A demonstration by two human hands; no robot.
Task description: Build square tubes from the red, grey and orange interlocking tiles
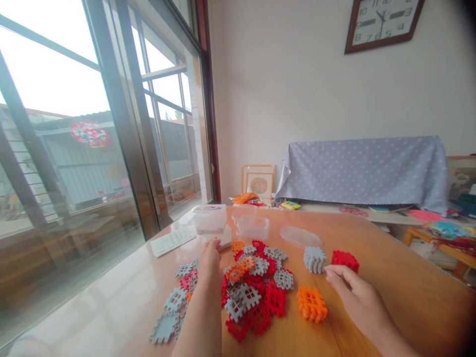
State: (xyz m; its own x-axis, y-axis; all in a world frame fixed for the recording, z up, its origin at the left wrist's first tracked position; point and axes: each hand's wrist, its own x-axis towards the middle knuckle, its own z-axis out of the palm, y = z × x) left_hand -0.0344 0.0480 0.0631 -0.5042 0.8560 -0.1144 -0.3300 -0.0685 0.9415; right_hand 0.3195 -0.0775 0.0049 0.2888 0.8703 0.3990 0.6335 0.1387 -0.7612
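My left hand [210, 254] reaches over the left side of a heap of notched plastic building tiles [256, 285] in red, grey and orange. Its fingers point away and are mostly hidden behind the back of the hand. On the right, my right hand [349, 285] has thumb and fingertips drawn together, close to a grey tile stack [314, 260] and in front of a red tile stack [345, 260]. Anything between those fingertips is too small to make out. An orange tile stack [311, 304] sits nearer me. More loose tiles [174, 300] lie left of my left forearm.
Behind the heap are a clear lidded box [210, 220], an open clear container [253, 228] and a clear oval lid [300, 237]. A printed sheet [173, 242] lies at the table's left. Windows [167, 129] border the left side; a cloth-covered object [364, 171] stands beyond the table.
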